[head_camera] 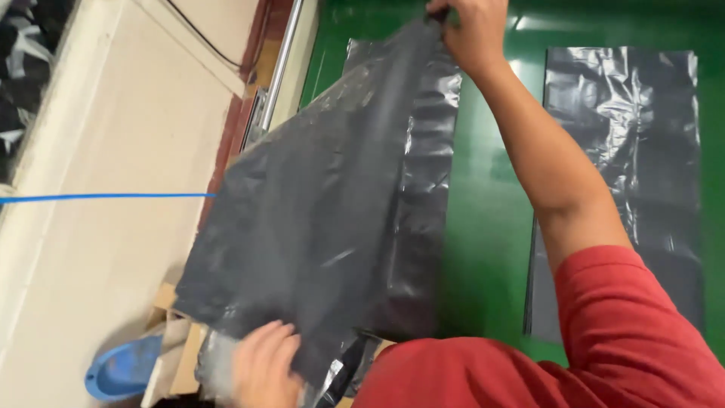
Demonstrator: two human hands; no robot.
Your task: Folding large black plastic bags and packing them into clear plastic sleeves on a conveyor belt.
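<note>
Green worktop [483,227] fills the upper right of the view, with a pale floor [113,264] off to its left. Lifted above it hangs a dark grey plastic bag [317,227], stretched at a slant between both hands. At the top, the right hand [472,30] has its fingers clenched on the bag's upper edge. Low down, the left hand [264,366] grips the bottom corner, fingers curled over the plastic. Two stacks of dark bags lie flat on the worktop, one behind the lifted bag [430,151] and one further right [634,166]. A blue slipper [121,370] sits on the floor.
</note>
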